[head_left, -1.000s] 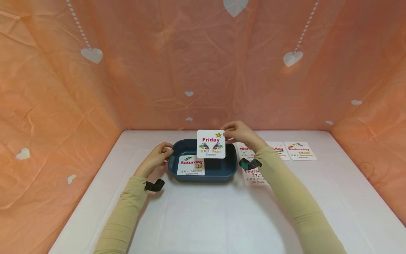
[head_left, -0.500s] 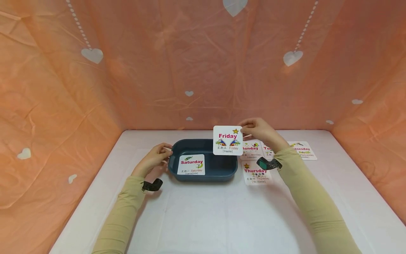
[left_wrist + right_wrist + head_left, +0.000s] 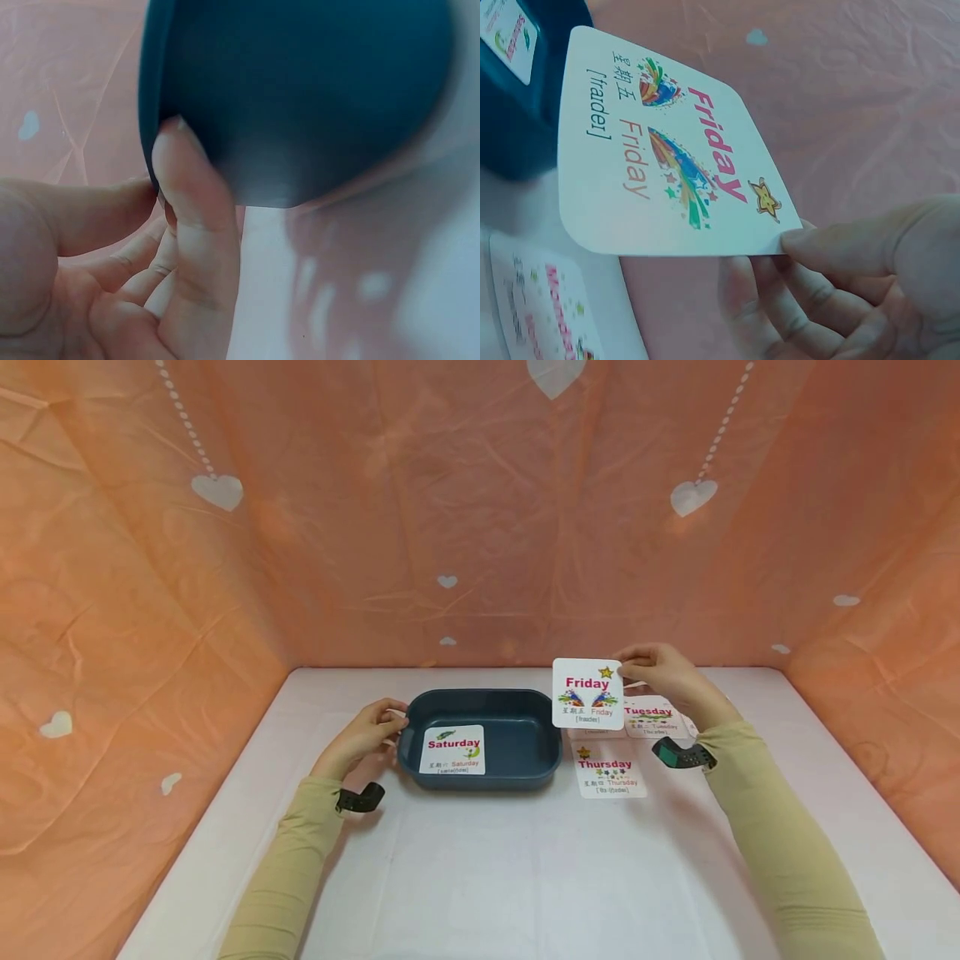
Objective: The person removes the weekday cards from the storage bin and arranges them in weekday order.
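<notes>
My left hand (image 3: 365,739) pinches the left rim of a dark blue tray (image 3: 480,782); the left wrist view shows thumb and finger on either side of the wall (image 3: 150,67). Inside the tray, at its left, lies a white Saturday card (image 3: 453,752). With thumb and fingers my right hand (image 3: 663,677) holds a white Friday flashcard (image 3: 587,714) by its star-marked corner. The card is raised, face toward the head camera, just right of the tray. It covers most of the Monday card (image 3: 544,307), which the right wrist view shows below it.
On the white table (image 3: 465,877), right of the tray, lie the Tuesday card (image 3: 651,718) and, in front, the Thursday card (image 3: 609,770). The right hand and sleeve nearly hide another card beyond Tuesday. An orange cloth (image 3: 480,527) with pale hearts walls in the back and sides.
The right hand has carried the Friday card rightward, from over the tray to over the Monday card. The left hand has stayed on the tray rim.
</notes>
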Motion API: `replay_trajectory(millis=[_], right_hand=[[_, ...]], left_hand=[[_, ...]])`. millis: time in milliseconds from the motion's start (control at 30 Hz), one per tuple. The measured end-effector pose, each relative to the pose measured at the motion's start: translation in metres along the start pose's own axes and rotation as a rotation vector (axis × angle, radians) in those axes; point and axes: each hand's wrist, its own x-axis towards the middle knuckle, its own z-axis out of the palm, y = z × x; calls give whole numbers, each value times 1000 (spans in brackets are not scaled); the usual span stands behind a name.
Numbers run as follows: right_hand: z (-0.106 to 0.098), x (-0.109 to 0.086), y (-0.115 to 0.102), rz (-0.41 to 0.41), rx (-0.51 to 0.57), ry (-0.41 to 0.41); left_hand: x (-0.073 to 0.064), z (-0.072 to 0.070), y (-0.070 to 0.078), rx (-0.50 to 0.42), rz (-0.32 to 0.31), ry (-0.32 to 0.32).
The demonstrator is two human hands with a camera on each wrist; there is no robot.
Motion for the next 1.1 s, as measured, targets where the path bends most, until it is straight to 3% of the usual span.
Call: replay_trajectory(millis=[400,700,1100], right_hand=[[-30,-20,41,85,-69,1],[-44,-29,82,187,-99,-24],[-55,-44,116,230,-105,-88]], left_hand=[[-1,3,3,27,-21,21],[0,3,2,34,-13,22],[-1,3,1,38,-6,34]])
